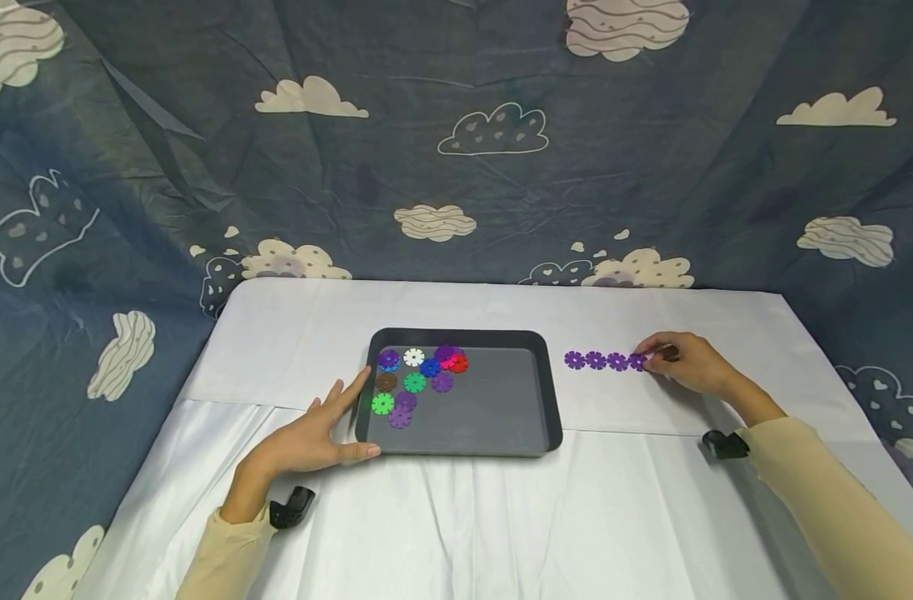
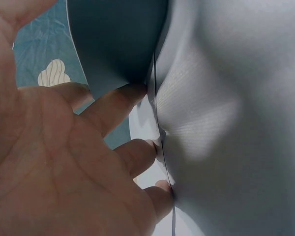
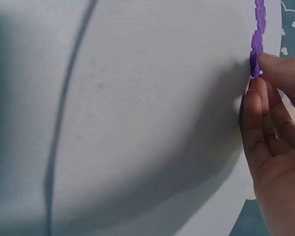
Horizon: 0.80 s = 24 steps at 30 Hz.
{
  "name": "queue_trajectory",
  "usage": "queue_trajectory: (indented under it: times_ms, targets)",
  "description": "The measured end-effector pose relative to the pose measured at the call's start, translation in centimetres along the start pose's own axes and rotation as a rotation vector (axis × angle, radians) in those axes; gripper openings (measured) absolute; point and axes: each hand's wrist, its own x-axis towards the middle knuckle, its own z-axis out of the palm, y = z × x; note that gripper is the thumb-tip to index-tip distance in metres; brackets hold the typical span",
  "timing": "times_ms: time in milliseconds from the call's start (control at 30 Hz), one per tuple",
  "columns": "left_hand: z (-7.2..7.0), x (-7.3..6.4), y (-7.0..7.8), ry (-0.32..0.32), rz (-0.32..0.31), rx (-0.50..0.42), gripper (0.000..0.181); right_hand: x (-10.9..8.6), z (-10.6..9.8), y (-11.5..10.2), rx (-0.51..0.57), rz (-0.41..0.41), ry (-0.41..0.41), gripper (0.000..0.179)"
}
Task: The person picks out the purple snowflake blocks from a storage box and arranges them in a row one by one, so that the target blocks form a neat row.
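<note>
My left hand (image 1: 306, 437) is spread at the left side of a dark grey tray (image 1: 501, 408), its fingers along the rim and its thumb at the near left corner. In the left wrist view its fingers (image 2: 113, 110) reach the dark tray wall. To the right of the tray, several purple snowflake discs (image 1: 596, 360) lie in a row on the white cloth. My right hand (image 1: 685, 362) pinches the purple snowflake disc (image 3: 255, 61) at the row's right end between thumb and fingers. Part of that disc is hidden by the fingertips.
Inside the tray's left half lie loose snowflake discs: a white disc (image 1: 414, 357), a brown disc (image 1: 386, 382), a light green disc (image 1: 382, 403), a red disc (image 1: 459, 363) and several others, some overlapping. A white cloth (image 1: 471, 517) covers the table. Behind it hangs a dark cloud-patterned curtain (image 1: 396, 158).
</note>
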Motion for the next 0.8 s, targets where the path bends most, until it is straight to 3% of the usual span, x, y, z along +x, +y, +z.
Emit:
queue_trajectory:
  times_ms: [267, 800]
  targets:
    - [0.1, 0.1, -0.1, 0.000, 0.005, 0.002, 0.112, 0.1, -0.4, -0.7, 0.000, 0.003, 0.002, 0.025]
    - [-0.1, 0.1, 0.0, -0.004, 0.008, -0.006, 0.112, 0.3, -1.0, -3.7, 0.026, -0.102, 0.009, 0.024]
